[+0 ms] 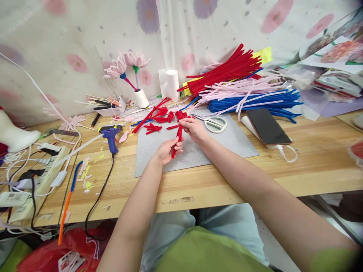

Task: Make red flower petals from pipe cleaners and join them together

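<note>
Between my two hands I hold a short length of red pipe cleaner [179, 135] upright over the grey cutting mat [153, 166]. My left hand [168, 149] is closed around its lower part. The fingers of my right hand [194, 129] pinch it near the top. Just beyond my fingers lie red pipe cleaner pieces [153, 129], some cut short, some bent into petal-like loops [161, 119]. White-handled scissors [215, 124] rest on the mat to the right of my right hand, their blades partly hidden.
Bundles of red [224, 71], pink [241, 90] and blue pipe cleaners [255, 101] lie at the back right. A phone [268, 126] sits on the right. On the left are a blue glue gun [111, 136] with its cord and a power strip [36, 185]. Pink flowers [124, 64] stand behind.
</note>
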`<state>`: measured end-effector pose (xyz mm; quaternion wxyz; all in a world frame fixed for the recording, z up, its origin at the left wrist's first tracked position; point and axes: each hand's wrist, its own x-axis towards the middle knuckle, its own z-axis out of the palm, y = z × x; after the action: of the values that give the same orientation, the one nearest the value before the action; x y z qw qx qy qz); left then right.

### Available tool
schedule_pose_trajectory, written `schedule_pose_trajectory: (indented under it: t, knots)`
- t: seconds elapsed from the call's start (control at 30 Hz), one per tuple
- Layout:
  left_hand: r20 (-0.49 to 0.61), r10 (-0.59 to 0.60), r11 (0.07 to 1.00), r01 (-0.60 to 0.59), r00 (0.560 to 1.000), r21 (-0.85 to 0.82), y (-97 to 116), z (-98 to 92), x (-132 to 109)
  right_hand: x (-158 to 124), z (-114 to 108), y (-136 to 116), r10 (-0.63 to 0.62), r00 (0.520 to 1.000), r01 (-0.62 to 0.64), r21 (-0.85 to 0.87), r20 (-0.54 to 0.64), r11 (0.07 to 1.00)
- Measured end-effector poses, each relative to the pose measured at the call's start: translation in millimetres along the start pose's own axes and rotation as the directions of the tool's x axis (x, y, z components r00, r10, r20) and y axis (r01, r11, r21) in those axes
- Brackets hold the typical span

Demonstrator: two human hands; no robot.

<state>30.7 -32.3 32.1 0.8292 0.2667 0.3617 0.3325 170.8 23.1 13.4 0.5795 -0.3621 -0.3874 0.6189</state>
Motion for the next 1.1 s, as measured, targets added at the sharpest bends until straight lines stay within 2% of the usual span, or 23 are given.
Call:
schedule_pose_trajectory:
  t: [0.1, 0.2, 0.27, 0.33, 0.43, 0.57, 0.83, 0.97, 1.1]
  knots:
    - [-0.001, -0.004, 1.0, 0.004, 1.0, -0.012, 0, -0.3, 1, 1, 0, 2, -0.037, 0.999, 0.037, -0.034, 0.002, 0.999]
    - [-0.113, 0.132, 0.988, -0.121, 0.985, 0.095, -3, -1.6, 5, 3, -2, 1, -0.048, 0.995, 0.051, -0.029, 0.082, 0.998]
    - [-0.219, 0.28, 0.944, -0.227, 0.935, 0.238, -7, -2.5, 10, 3, -3, 0, -0.005, 0.989, 0.009, -0.025, 0.149, 1.0]
    - [-0.275, 0.39, 0.889, -0.282, 0.878, 0.361, -11, -3.6, 15, 2, -5, 0, 0.066, 0.975, -0.056, -0.053, 0.214, 0.997]
    - [-0.272, 0.45, 0.842, -0.303, 0.851, 0.445, -16, -6.5, 19, 0, -6, 3, 0.157, 0.937, -0.106, -0.175, 0.312, 0.979]
    - [-0.236, 0.432, 0.848, -0.304, 0.87, 0.434, -16, -11.8, 21, 2, -9, 11, 0.172, 0.926, -0.071, -0.292, 0.337, 0.954]
    - [-0.22, 0.377, 0.867, -0.26, 0.899, 0.425, -14, -12.8, 17, 3, -15, 6, 0.217, 0.919, -0.101, -0.337, 0.33, 0.936]
    - [-0.266, 0.321, 0.9, -0.206, 0.909, 0.384, -11, -9.4, 14, 1, -12, 2, 0.152, 0.94, -0.056, -0.304, 0.305, 0.951]
    - [-0.248, 0.26, 0.917, -0.158, 0.933, 0.367, -10, -8.4, 13, 3, -8, 7, 0.072, 0.967, 0.008, -0.312, 0.243, 0.95]
